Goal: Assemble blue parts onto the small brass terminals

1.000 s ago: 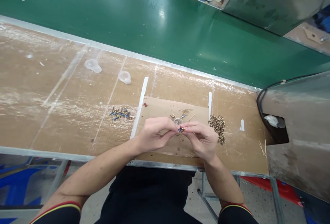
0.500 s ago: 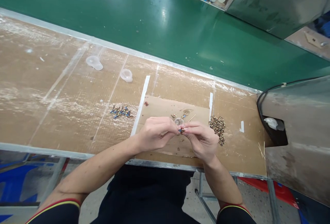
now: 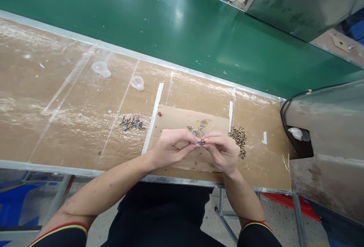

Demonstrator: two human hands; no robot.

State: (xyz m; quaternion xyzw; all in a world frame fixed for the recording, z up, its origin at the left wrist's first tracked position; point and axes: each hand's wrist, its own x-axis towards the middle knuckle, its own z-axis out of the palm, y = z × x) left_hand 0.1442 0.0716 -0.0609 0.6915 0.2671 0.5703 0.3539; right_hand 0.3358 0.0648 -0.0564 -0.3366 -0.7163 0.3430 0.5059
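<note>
Over a cardboard sheet [image 3: 182, 116], my left hand [image 3: 174, 146] pinches a small blue and brass-coloured part [image 3: 200, 142]. My right hand [image 3: 223, 150] grips the same small part from the other side, fingertips almost touching those of my left. Behind the fingertips sits a small clear cup [image 3: 196, 133], partly hidden, with a blue-tipped thin tool [image 3: 201, 127] leaning at it. A thin wooden stick [image 3: 210, 129] lies to the right. A few brass pieces [image 3: 190, 127] rest beside the cup.
Several blue and brass parts [image 3: 132, 124] lie left of the sheet. A pile of brass pieces [image 3: 239, 139] is at its right edge. Two clear plastic pieces [image 3: 101, 69] [image 3: 137, 83] lie farther left. Beyond the table runs a green surface [image 3: 176, 30]; a metal housing [image 3: 335, 125] stands right.
The view has shifted slightly. Both hands stay together around the small part, with the fingertips only slightly changed.
</note>
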